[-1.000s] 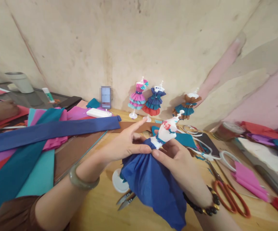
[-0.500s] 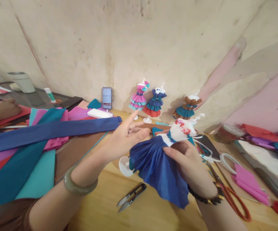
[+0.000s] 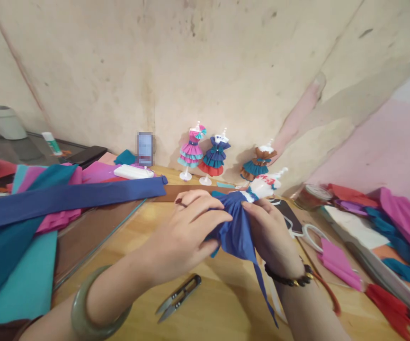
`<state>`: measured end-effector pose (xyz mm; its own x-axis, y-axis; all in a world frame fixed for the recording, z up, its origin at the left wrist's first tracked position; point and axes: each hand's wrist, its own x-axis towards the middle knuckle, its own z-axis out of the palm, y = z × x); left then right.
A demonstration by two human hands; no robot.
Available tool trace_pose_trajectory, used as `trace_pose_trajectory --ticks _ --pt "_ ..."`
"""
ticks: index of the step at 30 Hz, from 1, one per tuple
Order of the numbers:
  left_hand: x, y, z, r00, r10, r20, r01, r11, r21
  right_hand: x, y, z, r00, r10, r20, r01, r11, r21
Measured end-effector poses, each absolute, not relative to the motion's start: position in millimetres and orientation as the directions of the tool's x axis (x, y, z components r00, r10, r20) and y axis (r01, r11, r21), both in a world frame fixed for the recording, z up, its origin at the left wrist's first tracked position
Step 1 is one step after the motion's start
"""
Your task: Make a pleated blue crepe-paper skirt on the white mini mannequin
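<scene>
Stained wall (image 3: 98,94) backs wooden table (image 3: 222,308) beneath blue fabric (image 3: 236,234).

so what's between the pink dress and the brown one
The navy dress with the red hem, closer to the pink dress than to the brown dress; the head view shows it.

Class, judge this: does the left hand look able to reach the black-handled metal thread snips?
Probably yes: the snips lie uncovered on the pale wooden table near the left hand, though it is occupied at the gathered blue cloth-like skirt.
</scene>
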<state>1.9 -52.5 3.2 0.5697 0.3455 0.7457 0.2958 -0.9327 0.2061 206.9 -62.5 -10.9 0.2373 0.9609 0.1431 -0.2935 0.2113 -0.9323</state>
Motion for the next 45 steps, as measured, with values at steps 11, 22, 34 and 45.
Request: trace_pose_trajectory --ticks 11,22,34,45 --pt "-8 -22 -5 0.464 0.272 0.843 0.354 -0.929 0.106 203 -61 -10 0.211 0.967 0.140 -0.333 0.206 -0.920" --pt "-7 -37 -3 0.571 0.183 0.800 0.374 -0.926 -0.055 206 -58 -17 0.307 0.941 0.144 -0.299 0.239 -0.924" --pt "-3 -40 -9 0.531 0.050 0.846 0.365 -0.915 -0.175 201 -61 -15 0.285 0.950 0.130 -0.306 0.218 -0.927" --pt "-1 -43 -6 0.545 0.087 0.834 0.356 -0.925 -0.136 199 -60 -18 0.280 0.947 0.157 -0.261 0.232 -0.937"
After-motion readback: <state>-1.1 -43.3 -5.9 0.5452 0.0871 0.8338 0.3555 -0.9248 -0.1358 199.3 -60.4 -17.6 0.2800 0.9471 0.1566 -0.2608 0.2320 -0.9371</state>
